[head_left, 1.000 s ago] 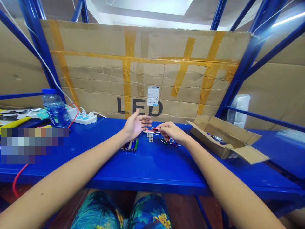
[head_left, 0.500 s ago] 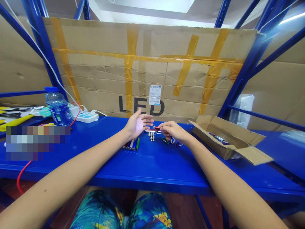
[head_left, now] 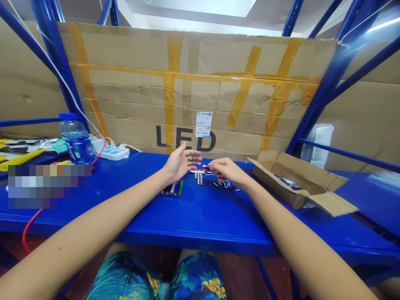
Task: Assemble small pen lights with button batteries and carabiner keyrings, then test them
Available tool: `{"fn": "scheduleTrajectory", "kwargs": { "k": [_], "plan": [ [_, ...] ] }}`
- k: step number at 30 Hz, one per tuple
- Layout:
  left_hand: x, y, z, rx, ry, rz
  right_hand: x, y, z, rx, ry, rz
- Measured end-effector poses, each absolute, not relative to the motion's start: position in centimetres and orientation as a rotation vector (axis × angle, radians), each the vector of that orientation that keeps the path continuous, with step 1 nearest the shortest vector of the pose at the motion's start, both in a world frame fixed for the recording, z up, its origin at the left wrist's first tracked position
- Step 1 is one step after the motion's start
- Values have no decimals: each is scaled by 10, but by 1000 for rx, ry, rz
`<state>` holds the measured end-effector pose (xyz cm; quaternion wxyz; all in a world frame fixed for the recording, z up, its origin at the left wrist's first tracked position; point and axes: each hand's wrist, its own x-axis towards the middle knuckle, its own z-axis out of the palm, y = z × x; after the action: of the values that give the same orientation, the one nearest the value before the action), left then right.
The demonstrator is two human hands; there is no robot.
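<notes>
My right hand [head_left: 225, 170] pinches a small red metal tube [head_left: 206, 166] between thumb and fingertips, its light end pointing left. Facing it, my left hand [head_left: 183, 161] is open, palm turned inward and fingers stretched out, with a ring on one finger. Just below the held tube, a longer red-and-silver stick [head_left: 197, 171] lies on the table. Several small silver button-like pieces [head_left: 199, 179] are grouped beneath it. Under my left forearm side stand slim coloured tubes in a row [head_left: 173, 188]. Coloured carabiner clips [head_left: 226, 184] lie under my right hand.
On the right of the blue table [head_left: 200, 221] is an open cardboard box [head_left: 296, 179] with metallic things inside. A plastic bottle [head_left: 76, 139] and a white power strip [head_left: 114, 153] stand at the left. A large cardboard sheet [head_left: 140, 91] closes off the back.
Hardly anything differs. My right hand and the red tube have shifted very slightly; my left hand stays open in the same place.
</notes>
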<state>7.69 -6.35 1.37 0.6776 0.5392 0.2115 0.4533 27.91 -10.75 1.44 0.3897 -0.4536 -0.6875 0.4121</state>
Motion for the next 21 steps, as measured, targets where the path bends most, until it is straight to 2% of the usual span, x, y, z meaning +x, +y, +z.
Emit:
{"fn": "scheduleTrajectory", "kwargs": {
  "k": [21],
  "plan": [
    [76, -63, 13, 1212, 464, 1006, 282, -106, 14, -1171, -1746, 1016]
  ]
}}
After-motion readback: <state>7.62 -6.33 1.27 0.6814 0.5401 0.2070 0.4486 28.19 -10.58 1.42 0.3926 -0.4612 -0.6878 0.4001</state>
